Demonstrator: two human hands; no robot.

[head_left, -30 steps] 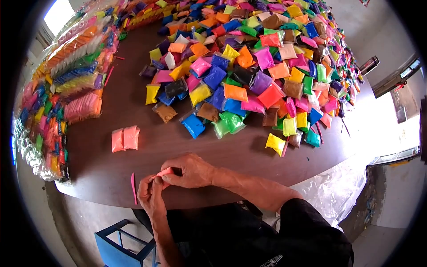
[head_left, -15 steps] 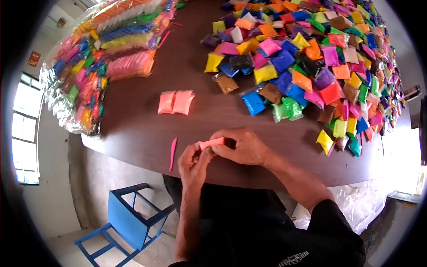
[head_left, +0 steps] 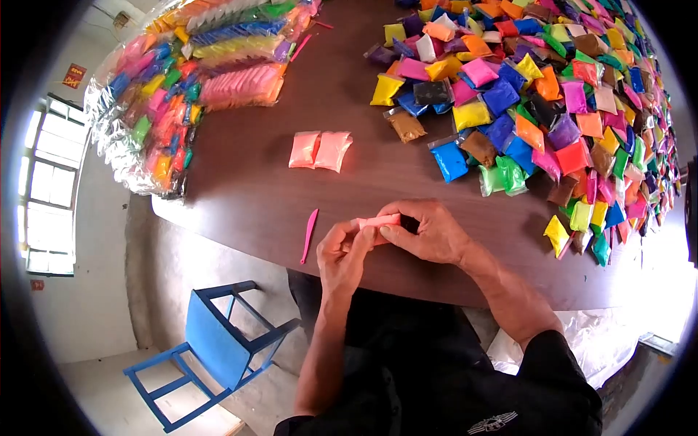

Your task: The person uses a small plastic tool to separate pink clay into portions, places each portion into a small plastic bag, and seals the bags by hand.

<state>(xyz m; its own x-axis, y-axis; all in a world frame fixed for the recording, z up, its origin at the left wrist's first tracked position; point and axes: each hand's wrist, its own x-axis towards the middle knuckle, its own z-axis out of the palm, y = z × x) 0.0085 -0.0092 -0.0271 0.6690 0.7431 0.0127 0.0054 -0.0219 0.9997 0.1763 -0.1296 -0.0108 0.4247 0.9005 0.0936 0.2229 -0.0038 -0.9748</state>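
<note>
A small coral-pink packet (head_left: 381, 221), like the ones on the table, is pinched between both hands above the table's near edge. My left hand (head_left: 345, 249) closes on its left end with thumb and fingers. On its right end, my right hand (head_left: 430, 231) grips with the thumb below and the fingers over the top. The fingers hide part of the packet. Left of my hands lies a pink plastic knife-shaped tool (head_left: 310, 236). Two coral-pink packets (head_left: 320, 150) rest side by side farther back.
A large heap of small colourful packets (head_left: 502, 94) covers the table's right side. Clear bags with rows of packets (head_left: 243, 83) stand at the back left. A blue chair (head_left: 214, 341) is on the floor at left. Clear plastic sheeting (head_left: 582, 341) lies below right.
The camera view has shifted, so table, packets and hands all appear farther right. Both hands still hold the pink packet, with little change in grip.
</note>
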